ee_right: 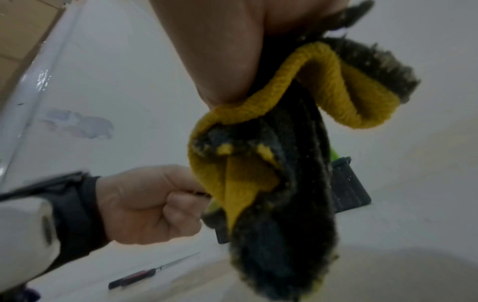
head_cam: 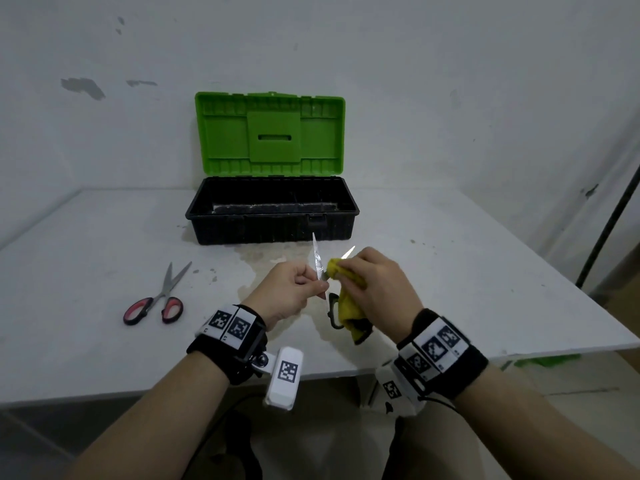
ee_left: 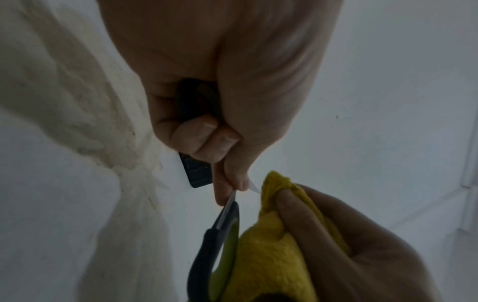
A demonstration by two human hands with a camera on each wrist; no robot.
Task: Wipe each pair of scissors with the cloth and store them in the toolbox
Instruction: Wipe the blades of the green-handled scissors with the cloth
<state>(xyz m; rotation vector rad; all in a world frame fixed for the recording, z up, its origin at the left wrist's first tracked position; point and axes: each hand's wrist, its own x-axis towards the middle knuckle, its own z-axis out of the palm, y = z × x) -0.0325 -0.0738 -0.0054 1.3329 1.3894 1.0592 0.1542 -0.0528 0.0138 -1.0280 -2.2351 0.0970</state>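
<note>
A pair of scissors [head_cam: 317, 258] with black and green handles is held above the table, blades spread apart. My left hand [head_cam: 318, 289] pinches one blade near the pivot between thumb and forefinger [ee_left: 227, 183]. My right hand [head_cam: 343, 271] grips a yellow and dark cloth [head_cam: 348, 303] wrapped around the other blade, whose tip pokes out past the cloth. The scissor handles [ee_left: 207, 255] hang below the hands beside the cloth [ee_left: 271, 255]. The cloth [ee_right: 258, 163] fills the right wrist view. A second pair of scissors [head_cam: 156, 299] with red and black handles lies shut on the table to the left.
The toolbox [head_cam: 273, 209], a black tub with its green lid [head_cam: 270, 133] raised against the wall, stands behind the hands. A stain [head_cam: 256, 258] marks the white table [head_cam: 485, 289] in front of it. The table's front edge runs just under my wrists.
</note>
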